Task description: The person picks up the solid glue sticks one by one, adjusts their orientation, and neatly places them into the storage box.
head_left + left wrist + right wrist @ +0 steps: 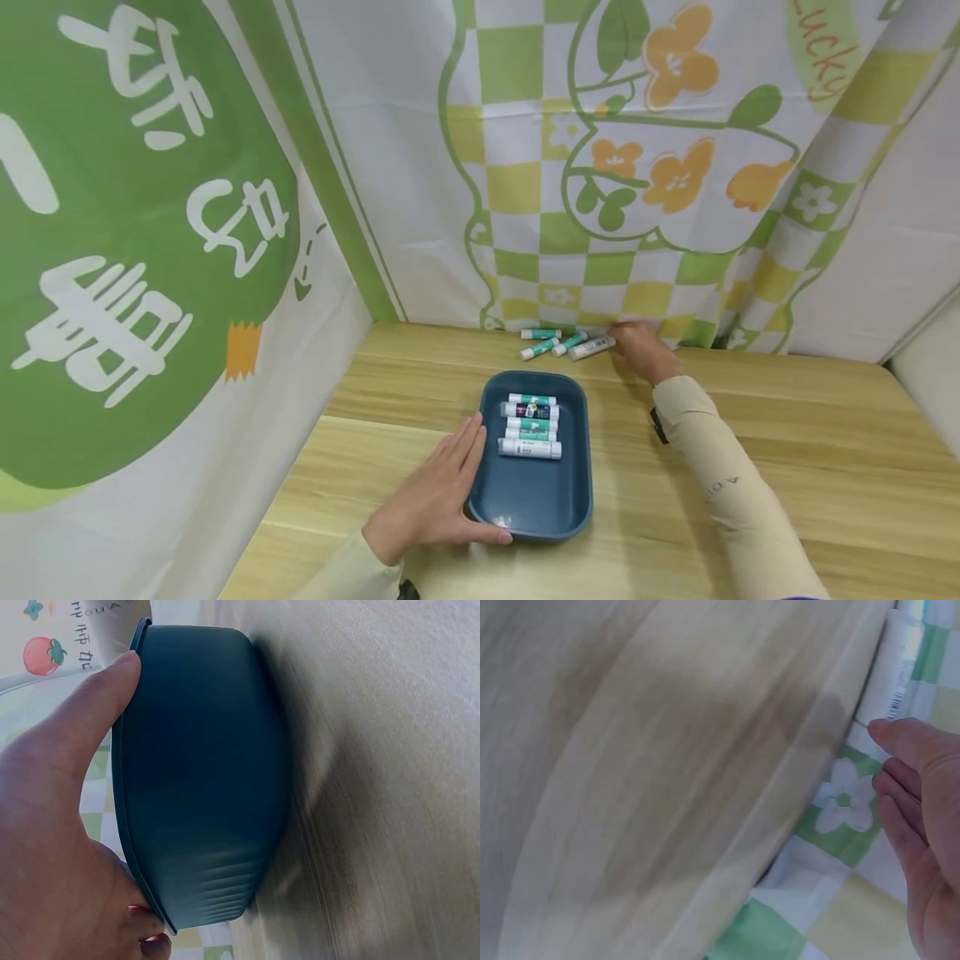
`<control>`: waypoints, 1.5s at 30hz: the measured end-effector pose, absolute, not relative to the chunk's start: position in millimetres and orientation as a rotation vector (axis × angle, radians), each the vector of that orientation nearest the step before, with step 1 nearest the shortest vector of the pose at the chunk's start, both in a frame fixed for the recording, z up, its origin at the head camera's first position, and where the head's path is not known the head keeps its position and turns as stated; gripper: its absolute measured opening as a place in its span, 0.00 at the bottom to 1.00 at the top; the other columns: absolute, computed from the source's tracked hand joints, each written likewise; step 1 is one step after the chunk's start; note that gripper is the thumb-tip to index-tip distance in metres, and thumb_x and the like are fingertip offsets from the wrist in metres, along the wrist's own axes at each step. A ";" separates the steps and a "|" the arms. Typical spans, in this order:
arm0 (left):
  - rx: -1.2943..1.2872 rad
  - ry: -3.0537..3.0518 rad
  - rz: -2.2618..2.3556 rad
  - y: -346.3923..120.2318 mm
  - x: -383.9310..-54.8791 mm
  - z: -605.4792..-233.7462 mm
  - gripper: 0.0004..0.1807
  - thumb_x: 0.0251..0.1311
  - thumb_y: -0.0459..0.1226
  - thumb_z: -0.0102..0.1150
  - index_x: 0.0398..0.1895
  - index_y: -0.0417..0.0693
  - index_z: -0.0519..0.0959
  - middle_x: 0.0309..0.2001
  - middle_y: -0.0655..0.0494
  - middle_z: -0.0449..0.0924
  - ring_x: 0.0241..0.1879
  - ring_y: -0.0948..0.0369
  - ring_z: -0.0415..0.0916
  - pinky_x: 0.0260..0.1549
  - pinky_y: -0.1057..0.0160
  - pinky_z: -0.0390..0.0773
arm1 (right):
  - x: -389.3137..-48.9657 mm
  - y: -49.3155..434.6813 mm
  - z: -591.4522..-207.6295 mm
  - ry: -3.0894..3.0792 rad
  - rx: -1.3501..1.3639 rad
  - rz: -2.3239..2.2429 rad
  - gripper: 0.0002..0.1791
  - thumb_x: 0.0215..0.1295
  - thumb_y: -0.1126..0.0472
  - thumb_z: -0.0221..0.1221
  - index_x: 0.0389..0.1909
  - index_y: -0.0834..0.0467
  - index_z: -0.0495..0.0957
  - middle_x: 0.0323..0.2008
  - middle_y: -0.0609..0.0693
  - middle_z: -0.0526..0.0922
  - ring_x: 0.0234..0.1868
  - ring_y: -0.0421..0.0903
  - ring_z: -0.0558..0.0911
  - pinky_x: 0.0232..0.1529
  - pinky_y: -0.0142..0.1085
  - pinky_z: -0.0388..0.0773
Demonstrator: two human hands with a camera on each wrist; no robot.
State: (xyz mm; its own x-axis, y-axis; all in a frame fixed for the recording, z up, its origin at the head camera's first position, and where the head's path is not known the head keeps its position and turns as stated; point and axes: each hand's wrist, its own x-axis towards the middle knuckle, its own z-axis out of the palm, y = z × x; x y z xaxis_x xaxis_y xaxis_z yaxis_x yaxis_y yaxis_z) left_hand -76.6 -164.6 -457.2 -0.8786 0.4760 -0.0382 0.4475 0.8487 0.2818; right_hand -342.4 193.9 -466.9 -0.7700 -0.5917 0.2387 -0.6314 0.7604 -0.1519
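Observation:
A dark blue tray (531, 508) stands on the table, with several glue sticks lying side by side in it, among them a dark-labelled one (531, 412) and a larger white one (529, 449). My left hand (442, 492) rests on the tray's rim, fingers extended along its left side and thumb on the near edge. By the curtain, my right hand (642, 350) pinches the end of a white glue stick (592, 347). The right wrist view shows the thumb at the end of this white glue stick (894, 675), with the other fingers bent below it.
Beside the white glue stick lie smaller green-and-white glue sticks (540, 348) at the table's back edge. A checkered curtain (517, 192) hangs right behind them, and another printed curtain (315, 350) borders the left side. The wooden table (810, 433) extends to the right.

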 end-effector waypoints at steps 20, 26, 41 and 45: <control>0.714 2.912 0.432 -163.8 -76.3 -458.6 0.79 0.47 0.82 0.59 0.86 0.39 0.41 0.88 0.42 0.32 0.87 0.46 0.36 0.84 0.46 0.53 | -350.6 184.8 -481.2 -2.874 0.757 0.335 0.04 0.62 0.72 0.66 0.38 0.66 0.84 0.37 0.62 0.88 0.39 0.61 0.87 0.41 0.56 0.85; 0.721 2.913 0.433 -164.5 -76.1 -458.6 0.78 0.48 0.82 0.59 0.86 0.38 0.41 0.88 0.42 0.32 0.87 0.45 0.36 0.84 0.46 0.53 | -348.9 188.6 -474.5 -2.929 0.819 0.327 0.01 0.64 0.69 0.68 0.34 0.64 0.86 0.35 0.58 0.89 0.36 0.55 0.87 0.38 0.51 0.85; 0.711 2.913 0.464 -165.2 -75.7 -461.0 0.78 0.48 0.82 0.59 0.86 0.40 0.40 0.88 0.43 0.32 0.87 0.47 0.35 0.84 0.45 0.52 | -333.5 206.8 -467.3 -2.712 1.021 0.531 0.06 0.62 0.68 0.73 0.32 0.62 0.85 0.34 0.58 0.87 0.35 0.55 0.87 0.38 0.51 0.87; 0.706 2.914 0.463 -165.0 -75.6 -461.1 0.78 0.47 0.82 0.59 0.86 0.39 0.40 0.88 0.43 0.32 0.87 0.47 0.36 0.84 0.45 0.52 | -327.4 211.2 -466.3 -2.647 1.037 0.584 0.07 0.60 0.70 0.74 0.31 0.63 0.83 0.32 0.60 0.88 0.36 0.58 0.88 0.39 0.52 0.88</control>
State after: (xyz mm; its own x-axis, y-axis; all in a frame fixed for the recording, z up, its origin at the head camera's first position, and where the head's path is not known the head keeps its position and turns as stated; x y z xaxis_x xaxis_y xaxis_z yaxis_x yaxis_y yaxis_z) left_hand -75.6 -165.0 -461.1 -0.8862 0.4622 -0.0326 0.4293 0.8456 0.3172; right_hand -327.4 211.2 -466.3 -0.7199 -0.5948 0.3577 -0.6901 0.6684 -0.2774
